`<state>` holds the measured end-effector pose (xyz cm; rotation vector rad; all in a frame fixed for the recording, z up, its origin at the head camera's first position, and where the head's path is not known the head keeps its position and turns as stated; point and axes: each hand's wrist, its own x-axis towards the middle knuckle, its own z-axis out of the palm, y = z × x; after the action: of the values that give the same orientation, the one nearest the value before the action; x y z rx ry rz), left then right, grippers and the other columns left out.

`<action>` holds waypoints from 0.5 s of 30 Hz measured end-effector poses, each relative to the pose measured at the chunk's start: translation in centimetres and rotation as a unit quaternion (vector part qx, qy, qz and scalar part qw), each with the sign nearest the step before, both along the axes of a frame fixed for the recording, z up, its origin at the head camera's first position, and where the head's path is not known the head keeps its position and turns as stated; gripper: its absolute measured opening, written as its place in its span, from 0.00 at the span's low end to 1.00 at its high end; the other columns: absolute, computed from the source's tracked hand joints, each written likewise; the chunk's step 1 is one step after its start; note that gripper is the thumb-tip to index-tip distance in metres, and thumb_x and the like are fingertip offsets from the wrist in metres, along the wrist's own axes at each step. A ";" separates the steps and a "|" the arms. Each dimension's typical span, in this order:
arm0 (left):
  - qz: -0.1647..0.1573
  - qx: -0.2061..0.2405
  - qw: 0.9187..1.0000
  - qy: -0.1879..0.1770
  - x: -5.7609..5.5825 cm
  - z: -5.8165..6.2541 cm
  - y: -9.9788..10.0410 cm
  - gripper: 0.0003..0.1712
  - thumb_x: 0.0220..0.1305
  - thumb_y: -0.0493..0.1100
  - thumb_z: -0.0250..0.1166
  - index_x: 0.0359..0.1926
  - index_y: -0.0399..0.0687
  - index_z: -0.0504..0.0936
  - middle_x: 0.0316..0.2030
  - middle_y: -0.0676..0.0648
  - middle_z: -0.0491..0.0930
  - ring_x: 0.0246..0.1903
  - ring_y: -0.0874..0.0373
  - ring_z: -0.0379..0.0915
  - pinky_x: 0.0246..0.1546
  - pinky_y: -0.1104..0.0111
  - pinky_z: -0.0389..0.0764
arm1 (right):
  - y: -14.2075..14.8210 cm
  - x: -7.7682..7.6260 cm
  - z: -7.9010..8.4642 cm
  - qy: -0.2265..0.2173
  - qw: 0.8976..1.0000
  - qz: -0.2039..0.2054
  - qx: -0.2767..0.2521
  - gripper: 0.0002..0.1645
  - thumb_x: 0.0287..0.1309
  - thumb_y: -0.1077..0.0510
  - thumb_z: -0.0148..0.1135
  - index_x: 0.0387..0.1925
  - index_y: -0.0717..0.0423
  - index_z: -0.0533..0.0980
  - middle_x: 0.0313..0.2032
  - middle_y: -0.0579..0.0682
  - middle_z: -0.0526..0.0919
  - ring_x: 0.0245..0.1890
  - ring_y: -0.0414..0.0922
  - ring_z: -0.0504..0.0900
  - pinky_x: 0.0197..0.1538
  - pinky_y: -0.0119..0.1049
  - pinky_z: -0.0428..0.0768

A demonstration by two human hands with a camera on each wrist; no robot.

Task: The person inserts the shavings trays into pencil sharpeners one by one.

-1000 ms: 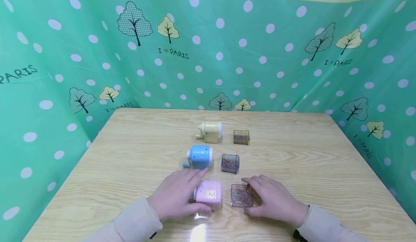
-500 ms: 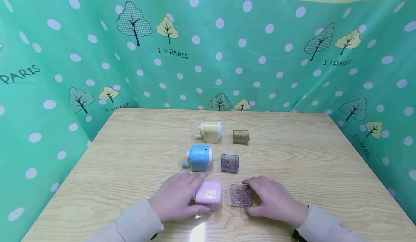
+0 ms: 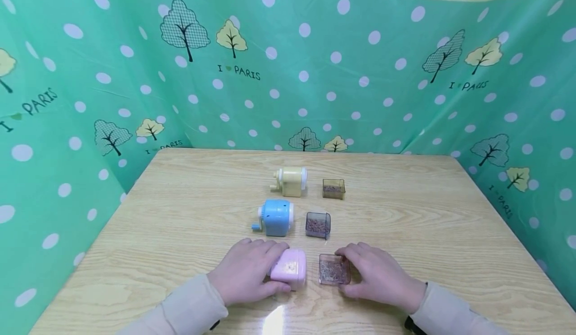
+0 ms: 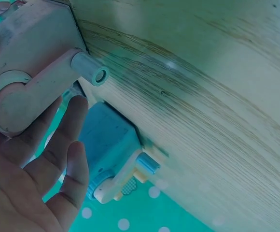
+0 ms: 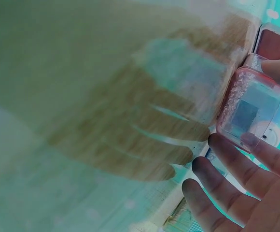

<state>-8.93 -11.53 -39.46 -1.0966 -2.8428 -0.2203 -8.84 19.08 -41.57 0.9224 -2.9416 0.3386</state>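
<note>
My left hand (image 3: pixel 249 272) grips the pink crank pencil sharpener (image 3: pixel 289 266), thumb on its near side and forefinger on its far side. In the left wrist view its crank (image 4: pixel 53 77) faces the palm, and the other fingers spread below it. My right hand (image 3: pixel 382 276) pinches a clear reddish shavings drawer (image 3: pixel 334 270) between thumb and forefinger. Shavings lie in the drawer, which sits on the table a short gap right of the pink sharpener. In the right wrist view the drawer (image 5: pixel 251 108) shows between thumb and forefinger, with the remaining fingers extended.
Behind the pink sharpener stands a blue one (image 3: pixel 276 217), with a grey shavings drawer (image 3: pixel 318 225) beside it. Farther back is a yellow sharpener (image 3: pixel 291 181) and its amber drawer (image 3: pixel 333 189). A green polka-dot cloth (image 3: pixel 333 75) hangs around the wooden table (image 3: pixel 405 200).
My left forefinger has come down from near the blue sharpener to the far side of the pink one. The right hand and its drawer have hardly moved.
</note>
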 end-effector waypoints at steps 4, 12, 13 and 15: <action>-0.002 -0.008 1.000 0.011 0.0 0.1 0.1 0.39 0.59 0.73 0.60 0.59 0.51 0.75 0.47 0.56 0.83 0.43 0.62 0.80 0.37 0.68 0.75 | -0.1 -0.1 0.1 -0.005 1.000 -0.001 0.001 0.38 0.40 0.40 0.75 0.53 0.51 0.77 0.44 0.43 0.84 0.41 0.40 0.81 0.43 0.40 0.83; -0.002 -0.021 1.000 0.020 0.0 0.3 0.1 0.39 0.59 0.73 0.61 0.59 0.51 0.75 0.47 0.55 0.83 0.43 0.62 0.80 0.37 0.67 0.75 | -0.1 0.0 0.2 -0.008 1.000 -0.002 0.002 0.38 0.40 0.40 0.75 0.53 0.52 0.77 0.44 0.43 0.84 0.42 0.40 0.81 0.44 0.42 0.83; -0.002 -0.022 1.000 0.021 0.0 0.3 0.0 0.39 0.59 0.73 0.61 0.59 0.51 0.75 0.47 0.55 0.83 0.43 0.62 0.80 0.37 0.67 0.75 | -0.1 0.0 0.2 -0.007 1.000 -0.001 0.003 0.38 0.40 0.39 0.75 0.53 0.52 0.77 0.44 0.43 0.84 0.42 0.40 0.81 0.44 0.42 0.83; -0.002 -0.025 0.999 0.021 0.0 0.4 0.0 0.39 0.59 0.73 0.61 0.59 0.51 0.75 0.47 0.55 0.83 0.43 0.61 0.80 0.37 0.67 0.75 | -0.1 0.0 0.2 -0.005 1.000 0.001 0.003 0.38 0.40 0.39 0.75 0.53 0.52 0.77 0.45 0.43 0.84 0.42 0.40 0.81 0.45 0.42 0.83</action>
<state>-8.93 -11.52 -39.09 -1.1024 -2.8247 -0.1259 -8.83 19.00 -41.36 0.9257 -2.9529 0.3371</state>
